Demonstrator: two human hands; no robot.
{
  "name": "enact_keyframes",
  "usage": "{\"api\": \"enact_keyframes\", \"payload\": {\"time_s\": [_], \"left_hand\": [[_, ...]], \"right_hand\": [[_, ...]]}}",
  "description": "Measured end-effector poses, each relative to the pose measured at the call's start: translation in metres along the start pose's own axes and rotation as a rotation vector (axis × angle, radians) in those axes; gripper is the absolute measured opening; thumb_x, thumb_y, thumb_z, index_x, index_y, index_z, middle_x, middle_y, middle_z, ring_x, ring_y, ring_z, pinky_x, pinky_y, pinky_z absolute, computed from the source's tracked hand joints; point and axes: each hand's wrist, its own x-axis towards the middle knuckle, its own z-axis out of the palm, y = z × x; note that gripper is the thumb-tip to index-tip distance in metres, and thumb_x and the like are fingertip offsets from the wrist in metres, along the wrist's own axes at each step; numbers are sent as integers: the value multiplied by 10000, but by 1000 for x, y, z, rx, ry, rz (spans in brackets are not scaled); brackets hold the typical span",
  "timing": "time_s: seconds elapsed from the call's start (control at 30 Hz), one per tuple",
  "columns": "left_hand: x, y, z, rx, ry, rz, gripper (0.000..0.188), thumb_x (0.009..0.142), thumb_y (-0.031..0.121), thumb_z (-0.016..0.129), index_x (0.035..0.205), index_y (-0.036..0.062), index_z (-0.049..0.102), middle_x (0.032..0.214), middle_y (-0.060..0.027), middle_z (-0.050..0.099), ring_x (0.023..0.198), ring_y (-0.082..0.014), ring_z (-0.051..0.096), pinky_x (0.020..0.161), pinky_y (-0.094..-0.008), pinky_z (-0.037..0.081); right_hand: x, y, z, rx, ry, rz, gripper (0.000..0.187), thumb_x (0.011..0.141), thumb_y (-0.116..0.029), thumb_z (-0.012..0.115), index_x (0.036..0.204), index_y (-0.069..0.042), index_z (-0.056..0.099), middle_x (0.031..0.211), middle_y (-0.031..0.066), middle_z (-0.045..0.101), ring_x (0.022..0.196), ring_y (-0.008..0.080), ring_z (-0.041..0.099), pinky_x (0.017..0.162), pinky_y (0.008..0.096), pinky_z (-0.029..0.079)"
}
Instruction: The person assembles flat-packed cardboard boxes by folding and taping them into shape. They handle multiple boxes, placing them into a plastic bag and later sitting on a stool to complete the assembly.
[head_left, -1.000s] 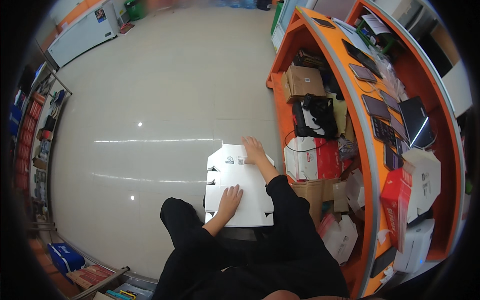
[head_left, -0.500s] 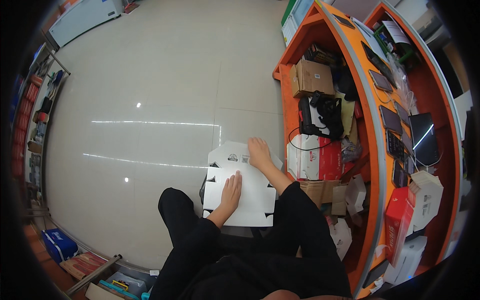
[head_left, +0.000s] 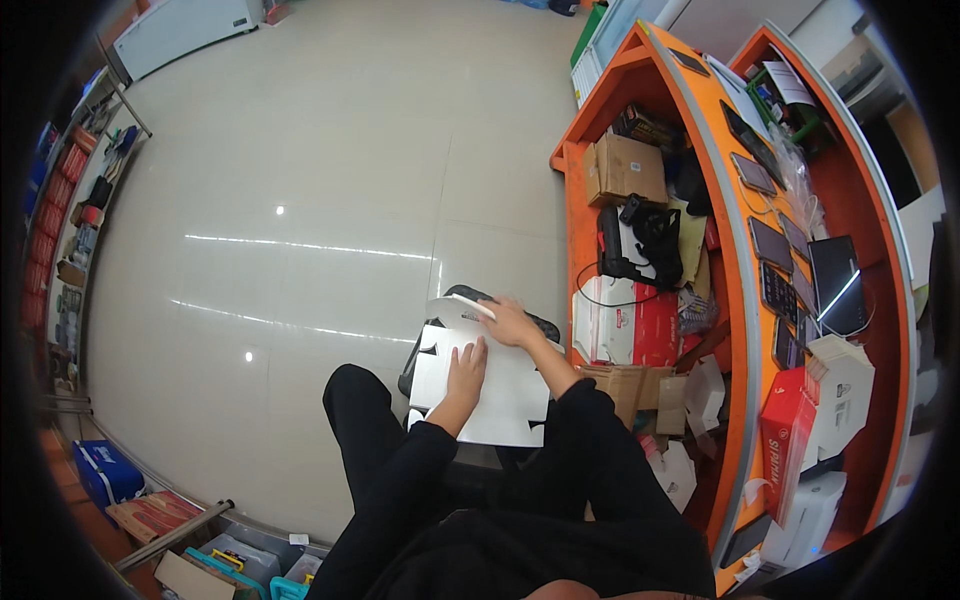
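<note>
Far edge (head_left: 473, 306) newly bent up, one white cardboard (head_left: 500, 408) lies under my flat, open left hand (head_left: 466, 374) and half-curled right hand (head_left: 513, 323), its grip unclear. Floor (head_left: 270, 290) extends left of the cardboard.

Top (head_left: 530, 545): plain black, matt and softly creased, widest at six o'clock.
Left sleeve (head_left: 400, 475): black too, at eleven o'clock from the top; its cuff stops short of the wrist.
Right sleeve (head_left: 590, 415): same black, at one o'clock, the edge a bit rumpled, the forearm bare beyond it.
Left trouser leg (head_left: 352, 405): black, at ten o'clock, rounded smooth over the knee.
Left hand (head_left: 466, 376): bare.
Right hand (head_left: 511, 324): bare, slightly blurred.
</note>
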Motion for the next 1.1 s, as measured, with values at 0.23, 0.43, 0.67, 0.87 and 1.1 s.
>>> {"api": "enact_keyframes", "payload": {"time_s": [0.23, 0.43, 0.67, 0.87, 1.1], "left_hand": [[-5, -8, 16, -337, -323, -60, 1216, 453, 312, 896, 1451, 108, 232, 1521, -95, 179, 1392, -306, 168, 1149, -395, 158], [-16, -24, 14, -309, -288, 74, 1226, 407, 288, 902, 1437, 96, 266, 1483, -106, 272, 1380, -277, 227, 1130, -387, 209], [-40, -18, -8, -337, 6, -45, 1239, 399, 302, 885, 1409, -1, 233, 1379, -173, 334, 1302, -317, 325, 1080, -412, 297], [-69, 0, 10, -190, 164, 14, 457, 844, 118, 489, 1282, -6, 446, 1314, -110, 441, 1252, -234, 408, 1047, -392, 339], [-57, 6, 38, -128, 102, -52, 534, 823, 139, 547, 1319, -6, 410, 1373, -117, 405, 1308, -250, 365, 1059, -451, 322]], "right_hand": [[-101, -32, 34, 32, 145, -215, 781, 662, 64, 493, 1399, -169, 375, 1446, 104, 355, 1326, 282, 349, 1073, 491, 291], [-100, -37, 29, 127, 170, -228, 768, 627, 91, 482, 1357, -146, 439, 1390, 105, 433, 1277, 299, 407, 1063, 429, 323], [-12, -1, -38, -14, -105, -22, 300, 802, -262, 625, 1056, -106, 657, 909, 189, 655, 868, 362, 620, 785, 424, 491], [52, 30, -40, 22, -176, 83, 420, 683, -347, 734, 1041, -133, 683, 938, 141, 683, 913, 317, 645, 817, 395, 496], [11, 18, -36, 4, -196, -33, 306, 773, -280, 676, 1043, -136, 683, 859, 172, 676, 797, 325, 650, 744, 402, 497]]}}
